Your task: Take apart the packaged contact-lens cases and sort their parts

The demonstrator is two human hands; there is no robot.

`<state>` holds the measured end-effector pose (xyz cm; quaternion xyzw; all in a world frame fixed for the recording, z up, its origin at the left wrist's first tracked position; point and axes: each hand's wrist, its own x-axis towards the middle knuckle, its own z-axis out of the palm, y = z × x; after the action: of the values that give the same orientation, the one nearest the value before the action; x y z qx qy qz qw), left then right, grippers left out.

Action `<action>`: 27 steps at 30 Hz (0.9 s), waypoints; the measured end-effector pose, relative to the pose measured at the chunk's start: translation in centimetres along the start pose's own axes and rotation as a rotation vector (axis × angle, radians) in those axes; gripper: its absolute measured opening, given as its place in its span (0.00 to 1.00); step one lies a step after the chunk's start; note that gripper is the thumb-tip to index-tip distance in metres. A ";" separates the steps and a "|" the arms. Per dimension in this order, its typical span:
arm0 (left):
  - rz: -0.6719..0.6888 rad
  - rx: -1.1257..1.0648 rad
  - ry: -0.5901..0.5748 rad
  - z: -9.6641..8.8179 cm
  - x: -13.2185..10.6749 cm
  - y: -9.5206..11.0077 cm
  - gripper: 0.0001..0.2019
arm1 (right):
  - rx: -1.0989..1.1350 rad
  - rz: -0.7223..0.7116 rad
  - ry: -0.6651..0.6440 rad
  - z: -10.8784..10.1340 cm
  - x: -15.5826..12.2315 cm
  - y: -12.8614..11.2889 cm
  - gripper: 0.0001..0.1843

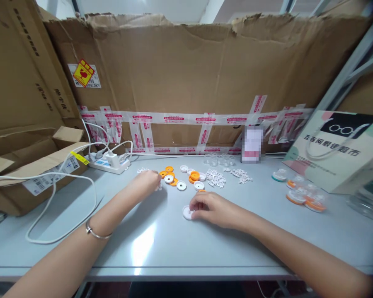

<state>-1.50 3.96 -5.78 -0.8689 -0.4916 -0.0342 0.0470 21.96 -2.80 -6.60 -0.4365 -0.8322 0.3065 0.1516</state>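
Note:
My left hand (147, 181) reaches forward on the grey table (161, 244), fingers curled closed over small white pieces just left of the orange rings (169, 174); what it pinches is hidden. My right hand (209, 208) rests nearer me, fingers closed on a white round disc (187, 212) lying on the table. White discs (181, 185) and more orange rings (194, 176) lie between and beyond the hands. A heap of small white parts (216, 178) sits further right.
A white power strip (110, 162) with cables lies at back left beside a cardboard box (27, 174). Assembled orange and white pieces (301, 193) and a printed paper bag (338, 151) are at right. A taped cardboard wall (205, 82) stands behind.

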 end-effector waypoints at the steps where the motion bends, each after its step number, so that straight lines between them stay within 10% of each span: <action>1: 0.010 -0.015 0.027 -0.4 -0.3 0.6 0.10 | 0.006 0.000 0.008 0.0 0.0 0.0 0.07; 8: 0.378 -0.491 0.001 -1.3 -2.8 5.6 0.11 | 0.036 0.016 0.029 0.4 0.7 0.3 0.05; 27: 0.137 -0.650 -0.012 1.7 -1.4 5.6 0.10 | -0.405 0.038 -0.136 -1.5 3.9 -1.8 0.04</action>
<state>2.63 0.08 -7.86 -0.8697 -0.3954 -0.1812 -0.2335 19.36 0.22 -4.37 -0.4519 -0.8767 0.1646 -0.0013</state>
